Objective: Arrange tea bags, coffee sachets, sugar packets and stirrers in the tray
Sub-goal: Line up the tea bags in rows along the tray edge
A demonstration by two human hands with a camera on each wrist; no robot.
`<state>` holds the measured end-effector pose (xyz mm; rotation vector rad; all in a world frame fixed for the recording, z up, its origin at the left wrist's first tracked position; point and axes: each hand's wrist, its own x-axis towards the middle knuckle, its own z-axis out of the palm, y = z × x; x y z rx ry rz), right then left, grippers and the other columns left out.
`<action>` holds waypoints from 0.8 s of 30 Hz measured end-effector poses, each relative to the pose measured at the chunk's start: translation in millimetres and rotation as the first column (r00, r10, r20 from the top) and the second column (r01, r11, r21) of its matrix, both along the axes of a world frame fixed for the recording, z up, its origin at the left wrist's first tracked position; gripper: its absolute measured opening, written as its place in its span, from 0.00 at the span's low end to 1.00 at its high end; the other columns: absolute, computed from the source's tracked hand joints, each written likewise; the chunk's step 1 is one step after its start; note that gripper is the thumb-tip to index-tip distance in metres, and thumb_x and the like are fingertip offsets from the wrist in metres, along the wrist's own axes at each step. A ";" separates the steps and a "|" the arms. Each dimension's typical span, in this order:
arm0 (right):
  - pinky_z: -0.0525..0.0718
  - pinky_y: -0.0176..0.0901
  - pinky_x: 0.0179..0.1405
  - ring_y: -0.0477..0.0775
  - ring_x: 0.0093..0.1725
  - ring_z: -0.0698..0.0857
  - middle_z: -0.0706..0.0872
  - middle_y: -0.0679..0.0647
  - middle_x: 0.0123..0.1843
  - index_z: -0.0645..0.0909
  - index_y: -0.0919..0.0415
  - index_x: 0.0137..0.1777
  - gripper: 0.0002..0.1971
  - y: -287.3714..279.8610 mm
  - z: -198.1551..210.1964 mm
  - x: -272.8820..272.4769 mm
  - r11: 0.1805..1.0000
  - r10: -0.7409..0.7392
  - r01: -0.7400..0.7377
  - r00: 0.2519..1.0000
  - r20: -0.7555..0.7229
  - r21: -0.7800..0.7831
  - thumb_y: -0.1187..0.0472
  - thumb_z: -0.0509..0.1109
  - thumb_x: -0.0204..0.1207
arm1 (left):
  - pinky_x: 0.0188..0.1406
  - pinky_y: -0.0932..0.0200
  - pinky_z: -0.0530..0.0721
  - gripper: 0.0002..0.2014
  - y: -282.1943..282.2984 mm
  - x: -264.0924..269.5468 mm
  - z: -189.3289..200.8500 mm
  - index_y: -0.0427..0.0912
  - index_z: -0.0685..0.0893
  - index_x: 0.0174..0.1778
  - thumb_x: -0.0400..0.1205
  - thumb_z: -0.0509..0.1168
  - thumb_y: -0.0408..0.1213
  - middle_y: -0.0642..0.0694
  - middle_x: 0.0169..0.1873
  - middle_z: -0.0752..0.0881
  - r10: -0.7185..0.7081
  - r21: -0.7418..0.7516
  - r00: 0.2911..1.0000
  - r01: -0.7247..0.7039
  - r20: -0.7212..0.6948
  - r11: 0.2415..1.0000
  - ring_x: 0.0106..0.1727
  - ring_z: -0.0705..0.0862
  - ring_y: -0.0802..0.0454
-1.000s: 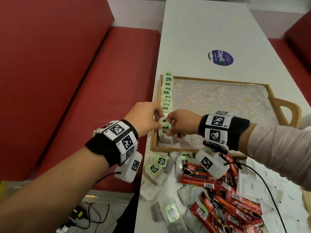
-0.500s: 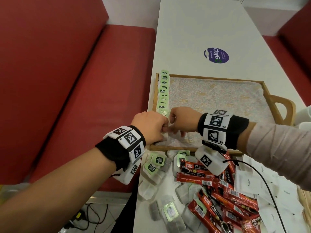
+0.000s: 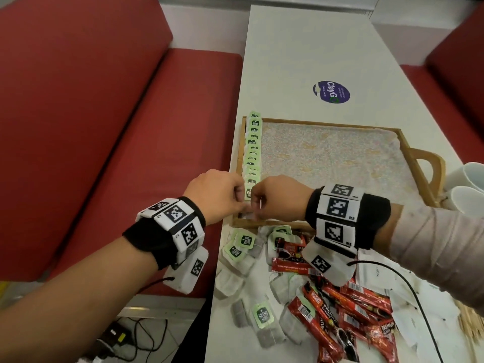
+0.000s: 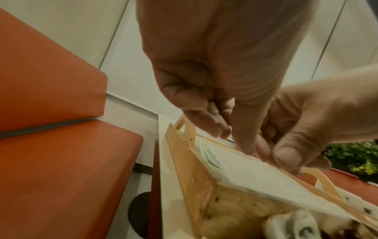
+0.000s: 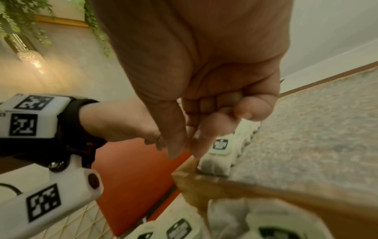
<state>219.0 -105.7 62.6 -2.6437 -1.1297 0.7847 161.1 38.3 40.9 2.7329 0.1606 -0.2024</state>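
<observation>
The wooden tray [image 3: 408, 155] stands on the white surface [image 3: 301, 61] and holds a row of tea bags [image 3: 252, 153] along its left wall, over a patterned cloth. Both hands meet at the near end of this row. The left hand [image 3: 217, 195] and the right hand [image 3: 280, 197] have curled fingers, but I cannot tell if either grip holds a tea bag or only touches it. Near the tray lie loose tea bags [image 3: 243, 242], red coffee sachets [image 3: 327, 310] and white sugar packets [image 3: 377, 273]. White cups [image 3: 468, 184] stand beside the tray handle.
</observation>
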 end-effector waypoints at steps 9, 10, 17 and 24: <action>0.80 0.41 0.45 0.52 0.47 0.83 0.86 0.47 0.48 0.84 0.51 0.60 0.15 1.4 -9.8 -30.7 0.992 0.100 -0.097 0.994 0.034 -0.083 0.56 0.72 0.74 | 0.34 0.59 0.74 0.21 0.8 -35.3 -21.7 0.53 0.78 0.36 0.66 0.72 0.66 0.57 0.35 0.83 -0.002 0.065 0.928 0.028 -0.372 0.998 0.40 0.82 0.56; 0.83 0.43 0.48 0.53 0.50 0.84 0.87 0.48 0.54 0.82 0.49 0.64 0.17 1.6 -12.6 -34.6 0.987 0.133 -0.126 0.989 0.058 -0.101 0.58 0.71 0.75 | 0.35 0.59 0.74 0.21 -1.4 -38.1 -24.0 0.53 0.79 0.39 0.65 0.72 0.66 0.57 0.37 0.84 0.006 0.058 0.921 0.018 -0.389 0.998 0.41 0.82 0.55; 0.75 0.45 0.41 0.58 0.56 0.84 0.83 0.53 0.60 0.72 0.45 0.74 0.23 4.9 -20.4 -56.9 0.926 0.349 -0.293 0.904 0.245 -0.239 0.63 0.63 0.80 | 0.38 0.58 0.78 0.23 -10.8 -53.0 -39.7 0.52 0.76 0.46 0.63 0.78 0.56 0.56 0.40 0.82 0.059 0.010 0.927 -0.060 -0.372 0.998 0.46 0.82 0.53; 0.74 0.46 0.43 0.59 0.57 0.84 0.84 0.54 0.59 0.76 0.55 0.67 0.15 7.4 -28.7 -59.6 0.902 0.396 -0.314 0.875 0.278 -0.295 0.62 0.61 0.81 | 0.38 0.62 0.78 0.15 -7.9 -53.9 -43.2 0.54 0.77 0.32 0.65 0.80 0.48 0.57 0.34 0.82 0.058 -0.123 0.944 -0.102 -0.324 0.987 0.40 0.82 0.56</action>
